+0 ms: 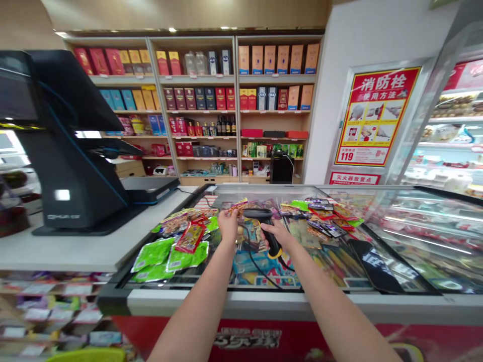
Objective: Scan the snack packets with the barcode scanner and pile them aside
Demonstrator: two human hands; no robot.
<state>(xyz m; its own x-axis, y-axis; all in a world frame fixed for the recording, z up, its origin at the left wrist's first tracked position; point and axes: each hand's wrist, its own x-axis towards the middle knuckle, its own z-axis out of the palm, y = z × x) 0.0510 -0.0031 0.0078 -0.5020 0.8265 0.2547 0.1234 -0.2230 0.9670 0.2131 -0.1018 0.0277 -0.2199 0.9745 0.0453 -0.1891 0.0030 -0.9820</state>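
Over the glass top of a chest freezer (pixel 264 299), my right hand (pixel 278 235) grips a black barcode scanner (pixel 272 240) with a yellow-edged base, its head pointing left. My left hand (pixel 228 224) pinches a small snack packet (pixel 240 205) just left of the scanner head. Green packets (pixel 153 253) and a red packet (pixel 190 237) lie on the glass to the left. Another pile of mixed snack packets (pixel 328 216) lies to the right of my hands. The scanner's black cable runs over the glass below my hands.
A black register (pixel 79 151) stands on the white counter (pixel 75 251) at left. A dark flat phone-like object (pixel 375 264) lies on the freezer's right part. Shelves of boxes (pixel 204 98) line the back wall, beside a red sign (pixel 378 118).
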